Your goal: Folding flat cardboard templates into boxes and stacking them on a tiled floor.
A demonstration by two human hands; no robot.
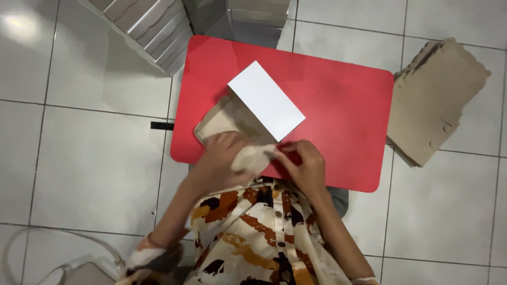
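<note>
At the near edge of the red table (338, 105), a half-folded cardboard box (240, 121) was gripped by the left hand (219, 158) and pinched by the right hand (303, 163). Flat cardboard blanks (438, 100) were stacked beyond the right edge; finished boxes (153, 26) were cut off at the far-left corner.

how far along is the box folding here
Done: finished boxes are stacked beyond the red table. In hand: the left hand and right hand bend a flap of one half-folded carton, white panel upright. Left: a pile of flat blanks lies on the floor.

Glossy white tiled floor (79, 174), red table (338, 105)
</note>
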